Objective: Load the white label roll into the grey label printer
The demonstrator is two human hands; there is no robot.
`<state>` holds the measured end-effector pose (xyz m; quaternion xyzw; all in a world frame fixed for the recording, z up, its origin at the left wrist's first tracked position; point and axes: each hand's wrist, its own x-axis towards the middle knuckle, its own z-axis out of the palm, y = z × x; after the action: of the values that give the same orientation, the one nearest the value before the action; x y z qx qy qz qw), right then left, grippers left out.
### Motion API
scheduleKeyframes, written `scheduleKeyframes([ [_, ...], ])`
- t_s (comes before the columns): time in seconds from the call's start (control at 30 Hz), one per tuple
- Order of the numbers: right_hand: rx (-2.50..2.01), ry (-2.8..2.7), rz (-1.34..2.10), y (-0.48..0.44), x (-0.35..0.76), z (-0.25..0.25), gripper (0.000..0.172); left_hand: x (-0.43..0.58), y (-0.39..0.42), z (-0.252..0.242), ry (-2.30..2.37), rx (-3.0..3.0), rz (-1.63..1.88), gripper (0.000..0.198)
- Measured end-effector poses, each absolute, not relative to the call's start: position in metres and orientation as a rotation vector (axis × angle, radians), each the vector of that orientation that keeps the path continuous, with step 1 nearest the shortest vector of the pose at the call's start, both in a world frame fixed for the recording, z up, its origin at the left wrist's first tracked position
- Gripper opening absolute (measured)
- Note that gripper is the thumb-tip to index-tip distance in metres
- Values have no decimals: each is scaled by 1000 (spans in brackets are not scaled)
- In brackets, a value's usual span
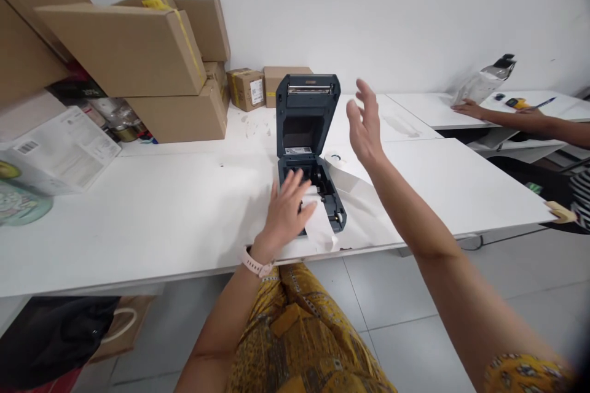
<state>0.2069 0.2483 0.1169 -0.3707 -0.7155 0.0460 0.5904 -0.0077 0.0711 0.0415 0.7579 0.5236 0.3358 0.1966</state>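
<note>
A dark grey label printer [308, 135] stands on the white table [161, 215] with its lid raised upright. White label paper [322, 221] runs out of its front toward the table edge. My left hand [286, 209] lies flat on the printer's open bay and the paper, fingers spread, a pink watch on the wrist. My right hand [365, 123] is lifted in the air just right of the raised lid, fingers apart, holding nothing. A roll of white paper [335, 159] lies beside the printer under that hand.
Stacked cardboard boxes [138, 55] fill the back left, with two small boxes [258, 87] behind the printer. A printed white box [59, 147] leans at far left. Another person's arm [511, 116] rests on the right table by a silver pouch [483, 81]. Bags lie under the table.
</note>
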Motion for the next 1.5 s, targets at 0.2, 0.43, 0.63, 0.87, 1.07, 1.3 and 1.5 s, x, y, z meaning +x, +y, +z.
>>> scheduleKeyframes([
  [0.2, -759, -1932, 289, 320, 183, 174, 84, 16, -6, 27, 1348, 2266, 851, 64],
  [0.43, -796, -1847, 99, 199, 182, 164, 73, 13, -68, 13, 1286, 2289, 683, 63],
  [0.63, -740, -2001, 70, 77, 200, 65, 49, 11, -99, 1, 1179, 2191, 588, 57],
  [0.87, -822, -1811, 202, 52, 190, 4, 54, 7, -102, 20, 1229, 2011, 1043, 34],
  [1.07, -890, -1654, 331, 62, 182, 13, 47, -4, -12, 50, 1477, 1446, 1531, 70],
  [1.3, -939, -1545, 700, 89, 185, -9, 82, 8, 37, 48, 1223, 1075, 1315, 92],
  [1.5, -940, -1517, 911, 95, 186, -17, 97, 7, 27, 43, 1210, 954, 1275, 65],
])
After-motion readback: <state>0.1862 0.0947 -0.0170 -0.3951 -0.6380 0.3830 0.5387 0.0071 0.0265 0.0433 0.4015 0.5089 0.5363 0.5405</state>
